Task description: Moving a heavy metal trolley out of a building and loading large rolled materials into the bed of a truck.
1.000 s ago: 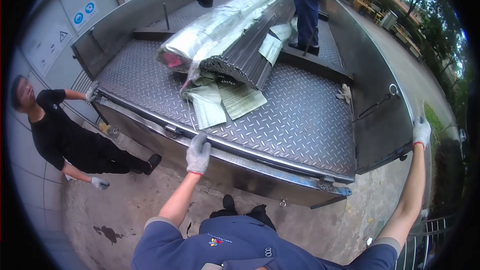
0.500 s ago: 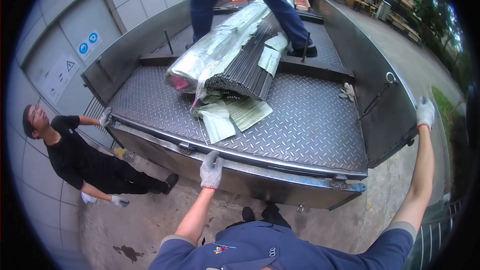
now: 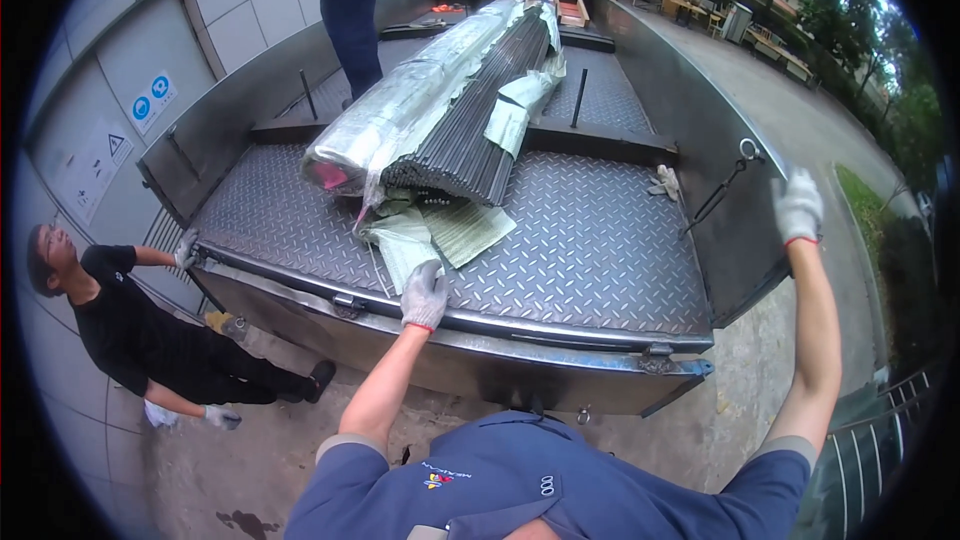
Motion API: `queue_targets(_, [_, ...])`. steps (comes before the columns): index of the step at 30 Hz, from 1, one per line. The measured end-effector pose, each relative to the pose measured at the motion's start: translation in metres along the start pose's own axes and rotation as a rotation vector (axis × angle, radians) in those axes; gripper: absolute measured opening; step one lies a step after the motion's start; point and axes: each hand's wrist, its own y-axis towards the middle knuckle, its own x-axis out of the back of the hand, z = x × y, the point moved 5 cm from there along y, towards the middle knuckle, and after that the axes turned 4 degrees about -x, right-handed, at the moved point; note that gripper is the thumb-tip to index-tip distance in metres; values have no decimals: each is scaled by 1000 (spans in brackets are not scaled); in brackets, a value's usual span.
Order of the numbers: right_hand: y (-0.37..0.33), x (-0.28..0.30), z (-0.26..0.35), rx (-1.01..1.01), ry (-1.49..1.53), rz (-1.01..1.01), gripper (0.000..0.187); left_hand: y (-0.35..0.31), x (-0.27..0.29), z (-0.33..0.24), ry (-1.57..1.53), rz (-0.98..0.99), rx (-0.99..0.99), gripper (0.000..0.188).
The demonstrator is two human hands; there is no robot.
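My left hand (image 3: 425,294), in a white knit glove with a red cuff edge, reaches over the rear edge of the truck bed (image 3: 590,270). Its fingers point forward, beside the loose end of a pale wrapping sheet (image 3: 398,245); whether they touch it I cannot tell. At the rear end of the right side panel (image 3: 735,240) is my right hand (image 3: 799,205), gloved alike, fingers up and slightly apart. A long bundle of thin dark metal bars (image 3: 455,162) lies on the bed, next to a bundle in shiny clear wrap (image 3: 375,120) with a pink end.
The lowered tailgate (image 3: 500,365) hangs before me. A co-worker in black (image 3: 150,315) holds the bed's left corner. Another person (image 3: 345,15) stands up on the bed. Upright metal pins (image 3: 579,98), a crossbeam (image 3: 610,140) and a loose glove (image 3: 664,181) are there too.
My left hand has moved forward over the bed edge, toward the wrapping. My right hand's fingers have lifted and spread at the panel. The person on the bed has stepped left of the bundles.
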Motion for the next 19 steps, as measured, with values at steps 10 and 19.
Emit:
queue_targets(10, [-23, -125, 291, 407, 665, 396, 61, 33, -23, 2, 275, -56, 32, 16])
queue_targets(19, [-78, -157, 629, 707, 1060, 737, 54, -58, 73, 69, 459, -128, 191, 25])
